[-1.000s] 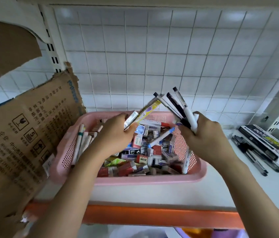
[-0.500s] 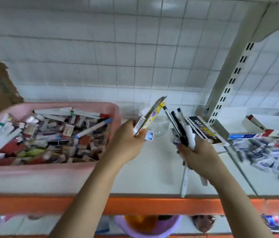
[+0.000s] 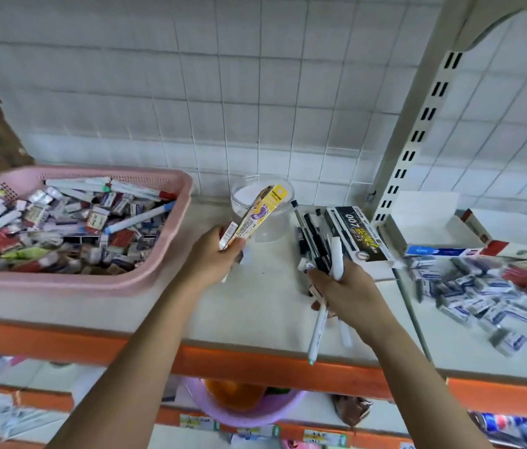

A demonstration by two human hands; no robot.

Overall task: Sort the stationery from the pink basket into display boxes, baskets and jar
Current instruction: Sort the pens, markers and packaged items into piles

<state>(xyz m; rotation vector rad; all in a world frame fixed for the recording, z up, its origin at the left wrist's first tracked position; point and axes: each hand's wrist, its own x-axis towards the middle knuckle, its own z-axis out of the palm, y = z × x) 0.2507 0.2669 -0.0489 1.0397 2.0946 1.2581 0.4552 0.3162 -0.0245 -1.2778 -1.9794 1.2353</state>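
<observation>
At the left of the frame the pink basket (image 3: 158, 254) sits on the white shelf (image 3: 255, 306), heaped with small boxed erasers, white markers and other mixed stationery. In the middle of the frame the left hand (image 3: 213, 254) pinches a flat yellow packet (image 3: 257, 213) between thumb and fingers, holding it tilted so that its upper end reaches over the rim of the clear jar (image 3: 262, 205), which stands at the back of the shelf near the tiled wall; whether the packet touches the jar cannot be told. Right of centre the right hand (image 3: 349, 291) is curled round a bundle of pens (image 3: 320, 251), black ones and white ones together, their upper ends fanning out toward the jar while one white pen hangs down below the fist toward the orange shelf edge (image 3: 255, 361). Just beyond that hand a black pen box (image 3: 360, 234) lies on the shelf, with loose black pens lying beside it. At the right of the frame, past the slotted upright (image 3: 417, 134), an open white display box (image 3: 433, 228) stands at the back, and a blurred scatter of small eraser boxes (image 3: 482, 293) lies in front of it.
</observation>
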